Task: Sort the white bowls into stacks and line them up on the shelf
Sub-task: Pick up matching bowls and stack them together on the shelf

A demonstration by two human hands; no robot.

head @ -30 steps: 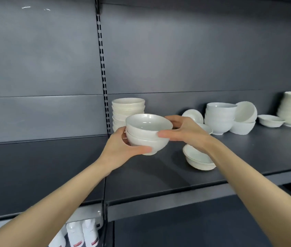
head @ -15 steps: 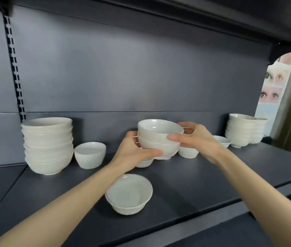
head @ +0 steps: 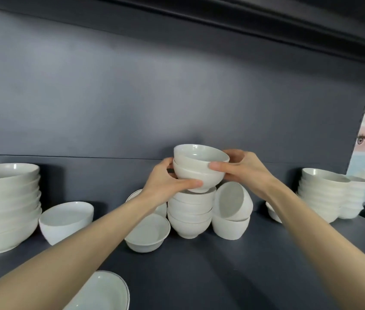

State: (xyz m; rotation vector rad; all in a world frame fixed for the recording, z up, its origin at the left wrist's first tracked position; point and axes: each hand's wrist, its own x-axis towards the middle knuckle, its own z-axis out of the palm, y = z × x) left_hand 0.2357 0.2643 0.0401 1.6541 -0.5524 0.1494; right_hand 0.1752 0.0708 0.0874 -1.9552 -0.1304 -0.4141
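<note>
Two nested white bowls [head: 199,166] are held between my left hand [head: 166,182] and my right hand [head: 244,171], right over a stack of similar bowls [head: 190,213] on the dark shelf [head: 255,265]. The lower held bowl's foot meets the stack's top rim or hovers just above it; I cannot tell which. Beside that stack a bowl lies tipped on its side [head: 233,202] on top of another bowl [head: 229,228].
A tall stack of wide bowls [head: 5,206] stands at the left, with a single bowl [head: 65,220] next to it. Small bowls [head: 147,234] sit in front of the middle stack. Two stacks [head: 324,193] stand at the right. A bowl [head: 101,291] lies near the front edge.
Both hands have carried the two nested bowls rightwards along the shelf and up over the middle stack. The view has swung right with them.
</note>
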